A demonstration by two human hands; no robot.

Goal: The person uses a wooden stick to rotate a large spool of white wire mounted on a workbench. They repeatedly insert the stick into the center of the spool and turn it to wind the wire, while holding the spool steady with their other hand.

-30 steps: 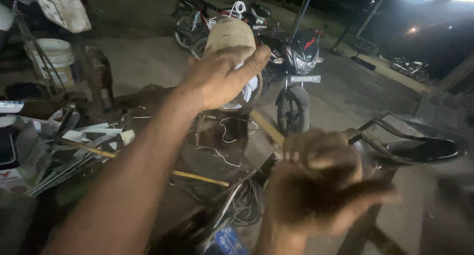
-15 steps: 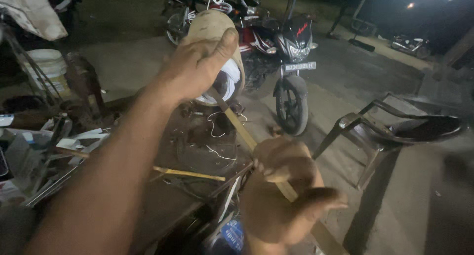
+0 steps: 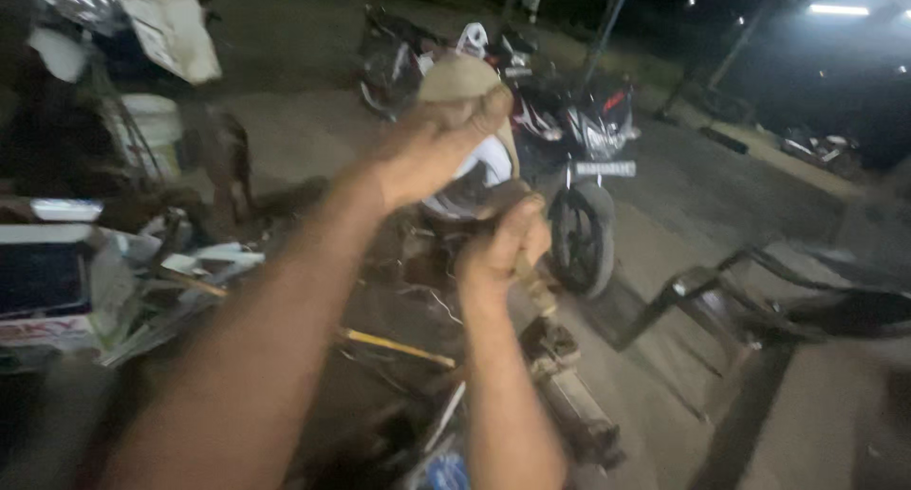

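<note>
Hands, 2: your left hand [image 3: 432, 144] closed over 1 tan rounded head [image 3: 455, 77], your right hand [image 3: 503, 248] gripping 1 wooden handle [image 3: 536, 286], 2 parked motorcycles [image 3: 579, 158] beyond.

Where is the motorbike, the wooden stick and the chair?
motorbike [image 3: 581, 239]: head view, on its front tyre.
wooden stick [image 3: 537, 291]: head view, on the shaft just below the right hand.
chair [image 3: 759, 291]: head view, on its dark seat frame.

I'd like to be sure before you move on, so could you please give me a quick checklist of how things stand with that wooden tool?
1. Left hand gripped on the rounded tan head: ok.
2. Right hand closed on the wooden handle: ok.
3. Head tight on handle: cannot tell, blurred.
4. Motorcycle right behind the tool: not ok.
5. Lighting dim: not ok.
</note>
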